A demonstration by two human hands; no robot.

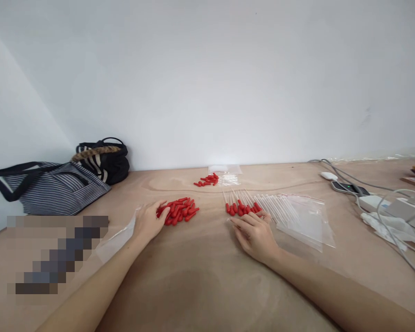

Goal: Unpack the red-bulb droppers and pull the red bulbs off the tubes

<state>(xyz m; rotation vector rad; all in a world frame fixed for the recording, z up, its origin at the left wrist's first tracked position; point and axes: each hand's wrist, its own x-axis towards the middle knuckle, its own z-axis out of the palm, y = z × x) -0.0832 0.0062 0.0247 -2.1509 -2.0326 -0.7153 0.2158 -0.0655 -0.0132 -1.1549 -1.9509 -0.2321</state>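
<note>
My left hand [151,222] is at the left edge of a pile of red rubber bulbs [181,211], thumb and fingers apart and touching the nearest ones. Further right, a row of thin pale sticks or tubes with red bulbs [242,208] on their near ends lies on the table. My right hand [256,234] rests just in front of that row, fingers bent but apart, its knuckles overlapping some bulbs. I make out nothing held in it. Beside it, more bare pale tubes [280,207] lie on a clear plastic bag [309,223].
Behind are a small group of red bulbs [207,180] and a clear bag with tubes [228,179]. Another clear bag [119,237] lies under my left forearm. Striped bag [58,186] and black bag [115,163] stand left. Cables [383,216] and white adapters [410,212] lie right.
</note>
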